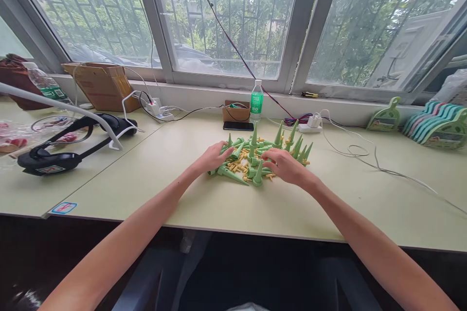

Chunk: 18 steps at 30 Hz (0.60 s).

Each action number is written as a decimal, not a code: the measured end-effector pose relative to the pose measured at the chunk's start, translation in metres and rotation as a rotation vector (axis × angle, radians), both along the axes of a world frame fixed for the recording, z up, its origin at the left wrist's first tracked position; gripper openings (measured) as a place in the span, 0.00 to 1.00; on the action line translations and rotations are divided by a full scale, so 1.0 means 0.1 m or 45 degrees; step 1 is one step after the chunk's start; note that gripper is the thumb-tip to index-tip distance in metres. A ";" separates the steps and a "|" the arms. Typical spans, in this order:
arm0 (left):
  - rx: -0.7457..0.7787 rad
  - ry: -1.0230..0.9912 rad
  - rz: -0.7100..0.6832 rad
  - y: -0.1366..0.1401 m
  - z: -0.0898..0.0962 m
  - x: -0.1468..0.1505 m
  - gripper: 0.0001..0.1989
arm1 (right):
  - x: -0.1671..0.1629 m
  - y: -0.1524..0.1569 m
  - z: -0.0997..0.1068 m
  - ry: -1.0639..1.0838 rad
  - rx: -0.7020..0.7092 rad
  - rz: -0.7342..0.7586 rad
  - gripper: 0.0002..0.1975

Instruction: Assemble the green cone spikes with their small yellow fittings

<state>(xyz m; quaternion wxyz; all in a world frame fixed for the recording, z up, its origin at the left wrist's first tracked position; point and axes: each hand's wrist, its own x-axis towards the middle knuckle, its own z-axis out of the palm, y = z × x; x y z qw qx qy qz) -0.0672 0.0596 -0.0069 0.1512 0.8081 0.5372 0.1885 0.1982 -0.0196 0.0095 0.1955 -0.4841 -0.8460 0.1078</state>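
Observation:
A pile of green plastic plant-watering spikes [233, 174] lies on the table in front of me, some upright, others on their sides. Small yellow valve pieces [239, 161] are heaped among them, several of them T-shaped. My left hand [212, 157] reaches over the pile's left side, thumb and fingers apart, close to an upright green spike [229, 140]. On the other side my right hand [286, 163] has its fingers bent inward beside the green parts near the middle. Whatever lies between its fingertips is too small or hidden to make out.
Behind the pile are a black phone [238, 126], a small cardboard box [236, 112] and a green-labelled bottle [256, 101]. White cables [359, 151] trail on the right, near stacked dustpans [438, 126]. A black headset [54, 159] lies left, with a larger carton [104, 86] beyond.

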 end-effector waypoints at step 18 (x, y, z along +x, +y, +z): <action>0.008 0.001 0.005 -0.01 0.01 0.01 0.31 | 0.04 0.39 0.07 -0.423 -0.042 0.054 0.11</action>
